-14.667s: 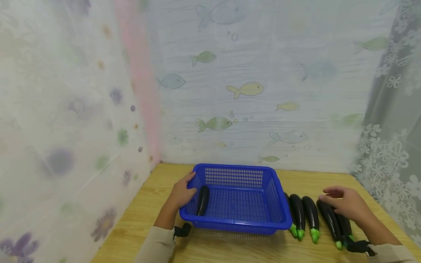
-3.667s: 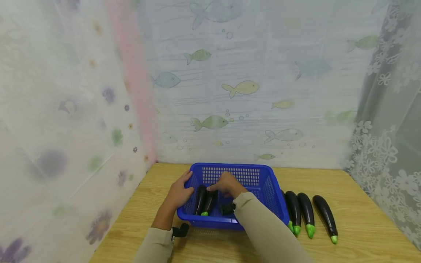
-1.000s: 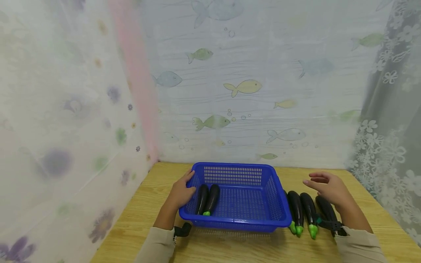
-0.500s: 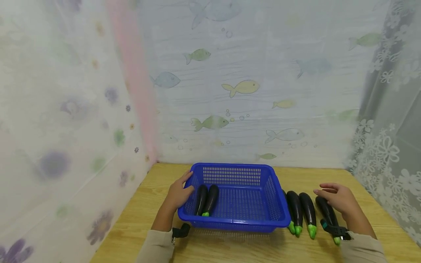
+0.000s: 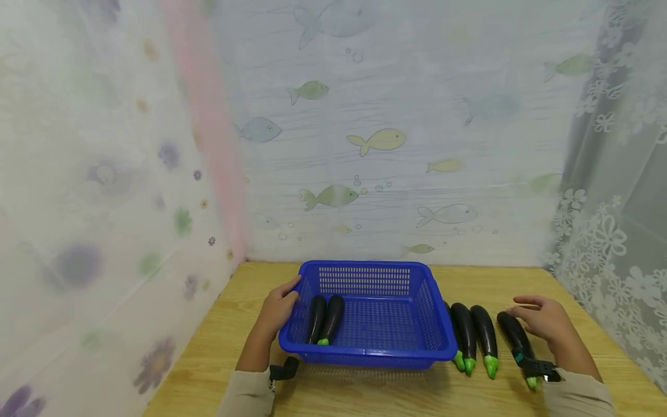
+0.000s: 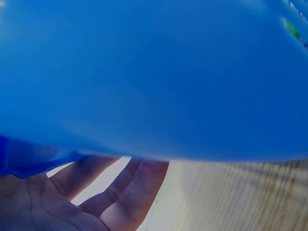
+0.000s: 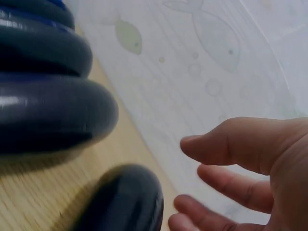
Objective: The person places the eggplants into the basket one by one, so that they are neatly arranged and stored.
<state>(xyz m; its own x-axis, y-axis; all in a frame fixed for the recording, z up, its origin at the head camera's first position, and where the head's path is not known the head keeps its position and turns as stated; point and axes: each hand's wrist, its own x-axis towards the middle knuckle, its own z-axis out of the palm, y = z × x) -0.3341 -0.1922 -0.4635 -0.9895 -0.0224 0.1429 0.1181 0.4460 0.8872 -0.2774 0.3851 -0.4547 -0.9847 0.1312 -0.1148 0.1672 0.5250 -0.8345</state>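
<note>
Two dark eggplants with green caps lie side by side in the blue plastic basket: a left eggplant and a right eggplant. My left hand holds the basket's left rim, its fingers partly hidden by the basket wall in the left wrist view. Over on the right, my right hand hovers by the top of the outermost eggplant. Thumb and fingers are spread apart there, and the right wrist view shows a gap between them and that eggplant.
Between basket and right hand lie more eggplants: one, another, and a third partly hidden by the basket's right side. All rest on a wood-grain table. A fish-print curtain hangs behind.
Earlier, the right hand placed a second eggplant beside the first in the basket. It has since returned right and lowered toward the outermost eggplant. The left hand has stayed at the basket rim.
</note>
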